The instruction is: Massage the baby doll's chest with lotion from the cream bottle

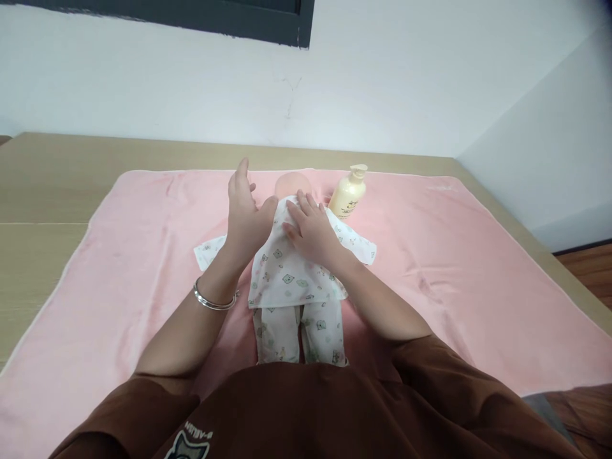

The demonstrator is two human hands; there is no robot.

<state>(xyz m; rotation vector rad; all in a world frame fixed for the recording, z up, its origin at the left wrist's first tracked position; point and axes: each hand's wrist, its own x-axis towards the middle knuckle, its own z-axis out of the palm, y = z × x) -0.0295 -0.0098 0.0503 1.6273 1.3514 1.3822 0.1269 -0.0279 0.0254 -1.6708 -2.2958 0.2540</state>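
A doll in a white long-sleeved top (287, 274) lies on its back in front of me, its sleeves spread to both sides. Small green and grey animal prints cover the top and the matching trousers (322, 331). Of the doll's head (293, 184), only a smooth, rounded pinkish part shows past the collar. My right hand (313, 226) rests flat on the upper chest of the top, fingers spread. Raised beside the doll's left-of-picture shoulder is my left hand (248, 213), empty, fingers pointing up and thumb apart. A silver bangle (215, 303) circles my left wrist.
A cream pump bottle (348, 191) stands tilted in view near the head, just beyond the right sleeve. Under everything spreads a pink blanket (459, 274) on a wooden table (52, 185). A white wall (382, 83) rises behind the table.
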